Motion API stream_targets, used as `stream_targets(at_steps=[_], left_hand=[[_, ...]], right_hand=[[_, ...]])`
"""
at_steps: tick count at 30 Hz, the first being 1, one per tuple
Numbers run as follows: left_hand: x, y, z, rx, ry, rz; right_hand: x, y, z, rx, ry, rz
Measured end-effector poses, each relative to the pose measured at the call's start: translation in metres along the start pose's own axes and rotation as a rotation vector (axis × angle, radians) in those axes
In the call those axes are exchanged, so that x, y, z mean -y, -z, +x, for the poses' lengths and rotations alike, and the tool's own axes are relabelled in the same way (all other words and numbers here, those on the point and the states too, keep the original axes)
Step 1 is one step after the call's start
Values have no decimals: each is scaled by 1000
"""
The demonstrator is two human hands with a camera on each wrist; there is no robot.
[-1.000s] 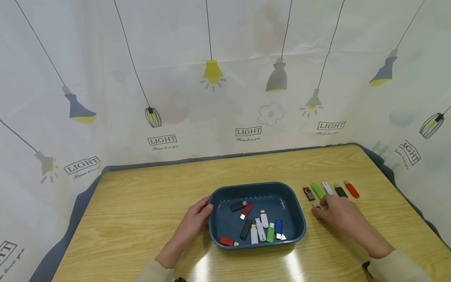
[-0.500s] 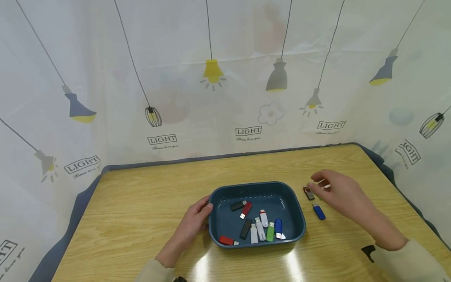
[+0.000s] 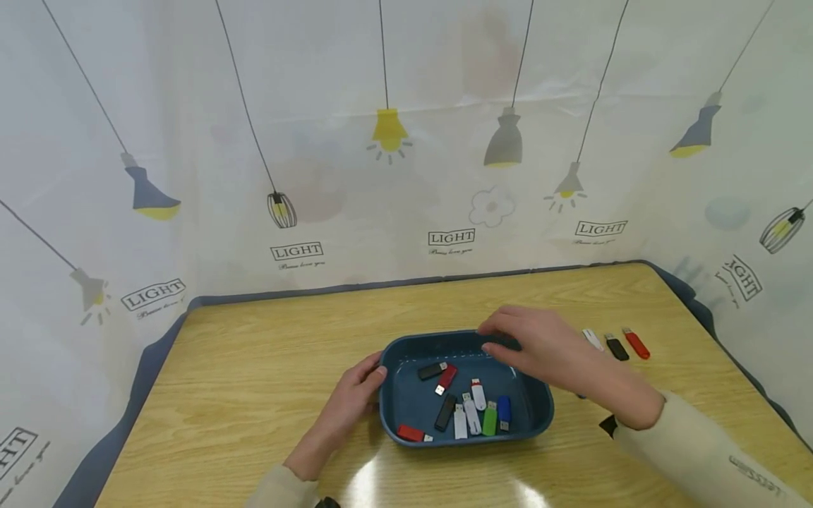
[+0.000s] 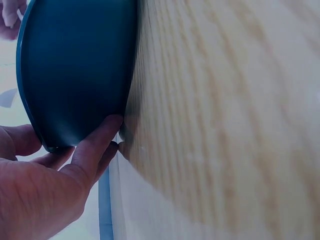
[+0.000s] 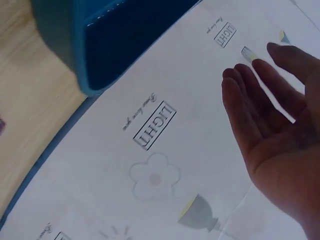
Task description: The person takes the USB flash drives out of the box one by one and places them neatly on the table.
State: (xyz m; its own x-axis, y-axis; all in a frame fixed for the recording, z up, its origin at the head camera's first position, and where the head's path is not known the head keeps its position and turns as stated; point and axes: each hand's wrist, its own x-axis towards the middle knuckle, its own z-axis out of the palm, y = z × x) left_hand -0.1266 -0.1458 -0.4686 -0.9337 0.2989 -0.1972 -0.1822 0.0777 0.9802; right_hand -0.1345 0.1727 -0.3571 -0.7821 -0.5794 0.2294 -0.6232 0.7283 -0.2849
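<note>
My left hand [image 3: 352, 395] grips the left end of a dark blue rectangular tub [image 3: 396, 343], thumb at the rim and fingers along the outer wall, as the left wrist view shows. Several USB sticks lie loose inside: a black one [image 3: 444, 412], a red one [image 3: 411, 432], a green one [image 3: 490, 418], a blue one [image 3: 504, 409] and white ones such as this white stick [image 3: 460, 423]. Over the tub's back right rim hovers my right hand [image 3: 540, 346]. Its fingers are loosely bent, and nothing sits between them in the right wrist view [image 5: 280, 130].
Right of the tub, a white stick [image 3: 593, 339], a black stick [image 3: 616, 347] and a red stick [image 3: 636, 343] lie in a row on the wooden table [image 3: 273, 353]. My right forearm covers part of that area. A printed cloth [image 3: 356, 176] hangs behind the table.
My right hand has moved left from the row of USB sticks to above the tub, uncovering the white, black and red sticks. My left hand stays on the tub.
</note>
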Motion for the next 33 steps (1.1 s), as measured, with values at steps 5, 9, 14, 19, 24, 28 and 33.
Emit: stream_targets(at_steps=[5, 9, 14, 19, 24, 28, 33], left_hand=[[1, 0, 1, 2, -2, 4], [2, 2, 2, 12, -8, 13], [2, 1, 2, 12, -12, 6], [3, 2, 2, 21, -7, 18], [4, 3, 2, 27, -11, 21], [4, 3, 2, 29, -15, 8], [1, 2, 1, 31, -14, -17]], right_hand=[[8, -9, 23, 85, 158, -5], [13, -21, 39, 171, 198, 6], [20, -38, 54, 286, 200, -11], [23, -54, 64, 393, 176, -43], [26, -70, 71, 472, 152, -63], [25, -79, 76, 527, 158, -96], [22, -85, 77, 573, 140, -121]])
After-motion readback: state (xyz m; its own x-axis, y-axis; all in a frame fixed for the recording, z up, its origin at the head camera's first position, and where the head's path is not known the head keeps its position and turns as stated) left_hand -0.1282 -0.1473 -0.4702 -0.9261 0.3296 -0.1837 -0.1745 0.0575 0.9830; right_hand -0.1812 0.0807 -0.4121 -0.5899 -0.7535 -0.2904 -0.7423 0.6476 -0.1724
